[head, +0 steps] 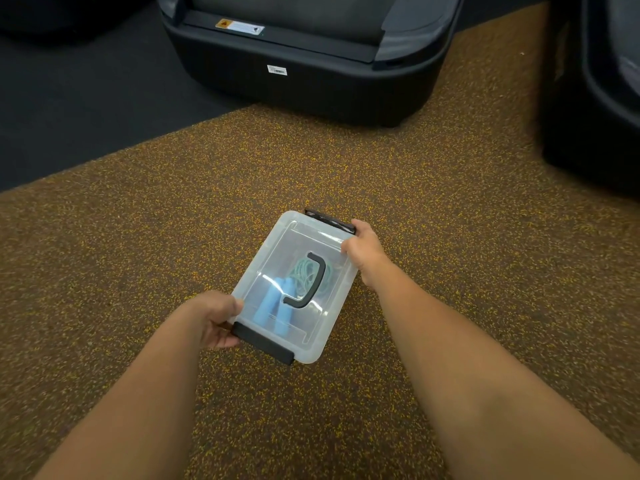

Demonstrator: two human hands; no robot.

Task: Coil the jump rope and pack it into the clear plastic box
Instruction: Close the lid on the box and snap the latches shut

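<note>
The left hand (211,320) grips the near left corner of the box (294,285), thumb on the lid and fingers curled under beside the near black latch (262,342). The box is clear plastic with its lid on, turned at an angle over the speckled brown floor (433,209); whether it touches the floor or is held just above it cannot be told. A black carry handle (310,280) lies flat on the lid near the middle. Through the lid the rope (303,273) shows as a greenish coil in the middle of the box, and its two blue grips (273,306) lie side by side toward the near end. The far latch (329,220) sits at the far end of the box. The right hand (363,249) is closed on the far right corner, fingertips against that latch and the lid edge. Both bare forearms reach in from the near edge. Far off, a black machine base (304,64) stands on the floor, with a second dark shape (595,98) at the far right.
</note>
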